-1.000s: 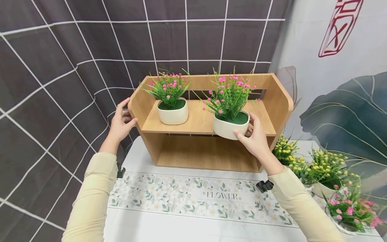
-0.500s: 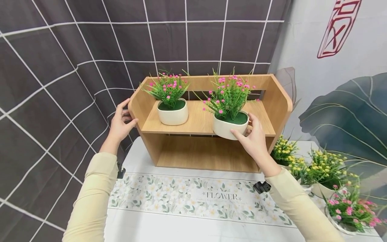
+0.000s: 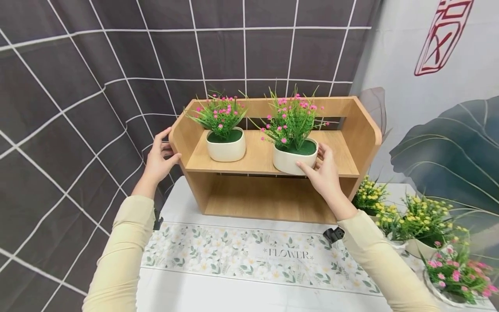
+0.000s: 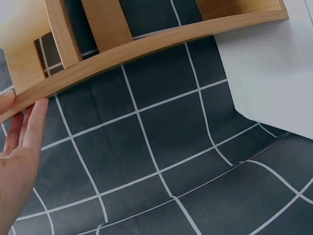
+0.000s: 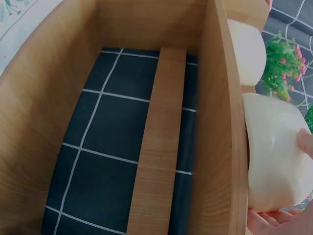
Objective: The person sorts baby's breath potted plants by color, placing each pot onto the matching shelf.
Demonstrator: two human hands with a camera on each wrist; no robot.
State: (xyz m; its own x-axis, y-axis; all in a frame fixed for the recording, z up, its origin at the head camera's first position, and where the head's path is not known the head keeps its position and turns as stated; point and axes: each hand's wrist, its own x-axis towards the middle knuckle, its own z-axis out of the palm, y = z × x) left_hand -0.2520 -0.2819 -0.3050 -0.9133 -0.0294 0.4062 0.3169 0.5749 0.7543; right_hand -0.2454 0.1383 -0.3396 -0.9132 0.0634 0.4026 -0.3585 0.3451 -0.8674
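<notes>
My right hand [image 3: 325,171] grips a white oval flowerpot [image 3: 293,163] of pink artificial flowers by its right side, thumb in front and fingers round the end. This pot sits at the front edge of the upper board of a wooden two-tier shelf [image 3: 253,149]; in the right wrist view the white pot [image 5: 276,152] is right at the board's edge. A matching flowerpot [image 3: 226,149] stands to its left on the same board. My left hand [image 3: 159,160] holds the shelf's left side panel, thumb and fingers on either side of the panel edge [image 4: 122,53] in the left wrist view.
Several pots of yellow flowers [image 3: 422,216] and a pot of pink flowers [image 3: 456,277] stand right of the shelf on the white table [image 3: 218,290]. A floral runner marked FLOWER [image 3: 234,251] lies in front. A dark grid curtain [image 3: 269,52] hangs behind and left.
My right hand has shifted the pot slightly left and back over the upper board. The left hand keeps its hold on the side panel.
</notes>
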